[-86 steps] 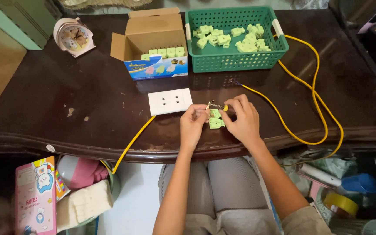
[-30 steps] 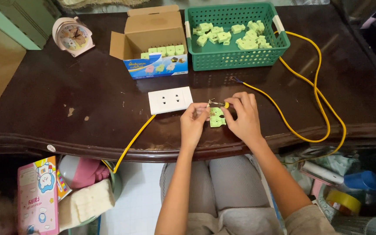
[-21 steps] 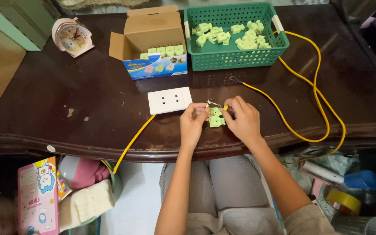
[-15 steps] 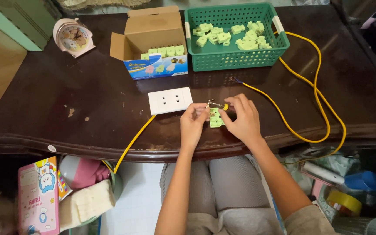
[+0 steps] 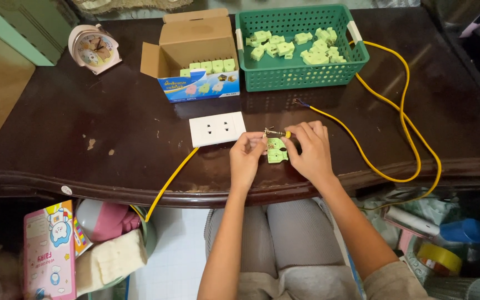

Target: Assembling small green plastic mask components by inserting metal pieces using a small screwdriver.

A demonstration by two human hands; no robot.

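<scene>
Both my hands meet over a small light green plastic part (image 5: 276,151) at the near edge of the dark wooden table (image 5: 73,144). My left hand (image 5: 246,155) pinches the part's left side. My right hand (image 5: 306,149) holds a small screwdriver with a yellow handle (image 5: 278,133), its metal tip pointing left just above the part. A white double wall socket (image 5: 218,128) lies just left of my hands, with a yellow cable (image 5: 168,180) running from it off the table's front edge.
A green basket (image 5: 301,78) with several green parts stands at the back. Left of it is an open cardboard box (image 5: 195,53) with more green parts. A pink alarm clock (image 5: 93,47) sits far left. A long yellow cable (image 5: 401,122) loops on the right. Clutter lies on the floor.
My hands and the green part have stayed at the same spot on the table edge; only small finger movements and a slight shift of the camera show.
</scene>
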